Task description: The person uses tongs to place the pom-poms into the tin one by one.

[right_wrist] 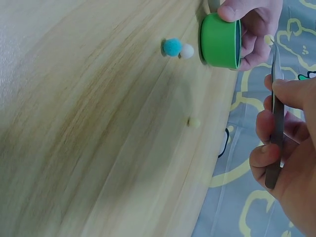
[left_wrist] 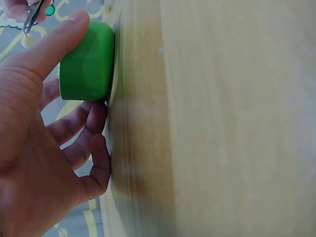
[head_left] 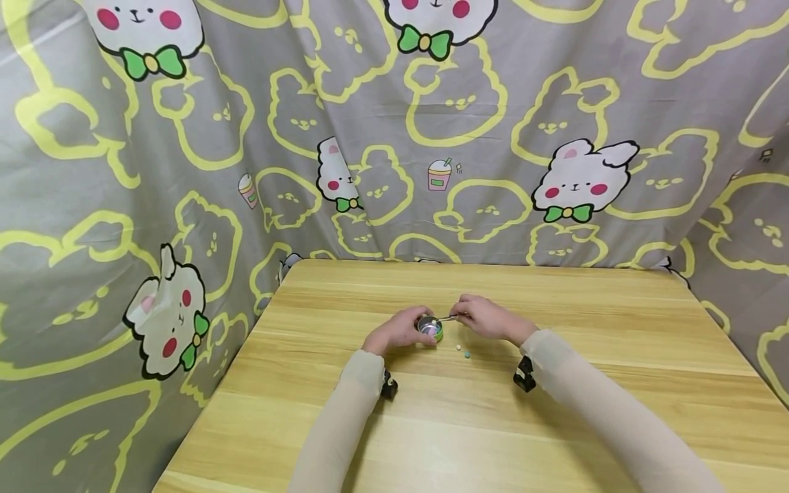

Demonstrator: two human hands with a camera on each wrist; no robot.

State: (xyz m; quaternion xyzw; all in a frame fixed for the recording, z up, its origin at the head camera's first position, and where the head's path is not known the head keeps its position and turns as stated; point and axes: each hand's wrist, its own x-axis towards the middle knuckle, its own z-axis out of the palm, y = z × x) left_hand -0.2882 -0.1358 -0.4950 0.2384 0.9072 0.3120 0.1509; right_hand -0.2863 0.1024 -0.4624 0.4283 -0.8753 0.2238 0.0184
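Note:
My left hand (head_left: 399,330) grips a small round green container (left_wrist: 89,64) that sits on the table, thumb on one side and fingers round the other. Its shiny inside faces up in the head view. Tweezers (right_wrist: 276,126) are pinched between the thumb and fingers of my right hand (head_left: 487,319), pointing left toward the container. A pale yellow pompom (right_wrist: 268,39) is at their tips, above the rim. Close by on the wood lie a blue pompom (right_wrist: 172,47) and a white pompom (right_wrist: 186,51), side by side. Another pale yellow pompom (right_wrist: 194,122) rests farther off.
The wooden table (head_left: 431,438) runs back to a grey curtain (head_left: 382,103) printed with yellow outlines and white rabbits. More of the curtain hangs along the left and right sides. A black wrist camera (head_left: 524,374) is strapped under the right forearm.

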